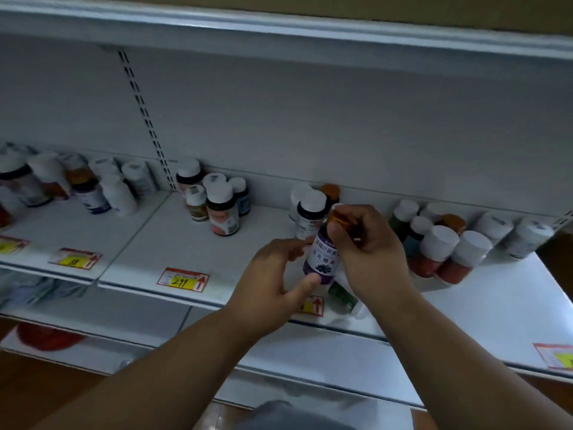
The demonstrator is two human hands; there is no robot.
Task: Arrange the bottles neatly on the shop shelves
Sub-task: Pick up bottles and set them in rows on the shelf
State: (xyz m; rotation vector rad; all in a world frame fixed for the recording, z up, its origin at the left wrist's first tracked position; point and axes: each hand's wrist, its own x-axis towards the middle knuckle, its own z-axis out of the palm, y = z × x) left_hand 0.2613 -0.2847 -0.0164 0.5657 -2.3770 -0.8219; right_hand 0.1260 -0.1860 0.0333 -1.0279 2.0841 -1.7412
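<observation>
Purple bottle [322, 259], orange-capped and white-labelled, held upright just above the front of the white shelf [192, 243], between both hands. Left hand [273, 280] pinching its lower body, thumb on the purple base, fingers behind the label. Right hand [369, 246] curled down over the orange cap, clamped on it. Directly behind the purple bottle, a dark white-capped bottle [310, 212] standing upright. Right of it, a cluster of red white-capped bottles [446, 252] leaning against one another. Left of it, a small group of standing bottles [217, 200]. Below and left, a red-and-yellow price tag [183, 280] reading 299 on the shelf edge. Just below, a small green bottle [341, 294] lying on its side.
</observation>
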